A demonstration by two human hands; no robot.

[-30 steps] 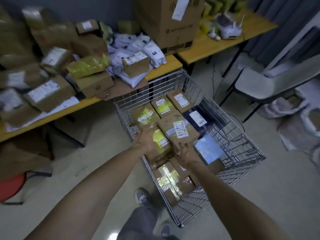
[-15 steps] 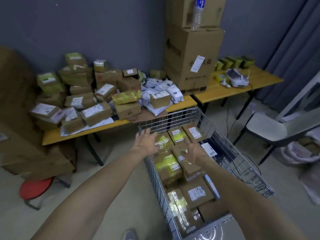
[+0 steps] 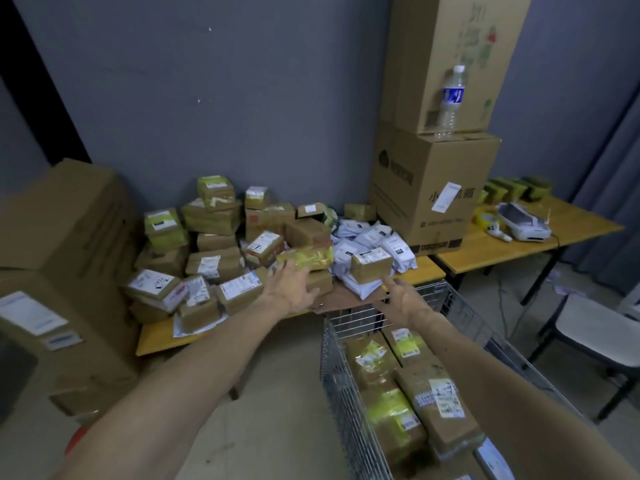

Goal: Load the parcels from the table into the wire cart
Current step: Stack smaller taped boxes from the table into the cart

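Several brown and yellow-taped parcels are piled on the wooden table (image 3: 156, 336). My left hand (image 3: 289, 289) reaches with spread fingers to a brown box (image 3: 320, 282) lying under a yellow-wrapped parcel (image 3: 306, 258). My right hand (image 3: 403, 299) is open, fingers stretched toward a labelled brown box (image 3: 371, 265) that sits on white mailer bags (image 3: 374, 239); it holds nothing. The wire cart (image 3: 332, 372) stands below the table's edge at lower right, with several parcels (image 3: 433, 396) inside.
Two large cartons (image 3: 429, 188) are stacked on the table at right, a water bottle (image 3: 450, 102) on the lower one. A second table (image 3: 512, 244) carries a white device and green packs. Big cartons (image 3: 59, 258) stand left. A chair (image 3: 588, 334) is at right.
Both hands have left the parcels in the cart and risen to the table's pile. My view has tilted up from the cart to the table and wall.
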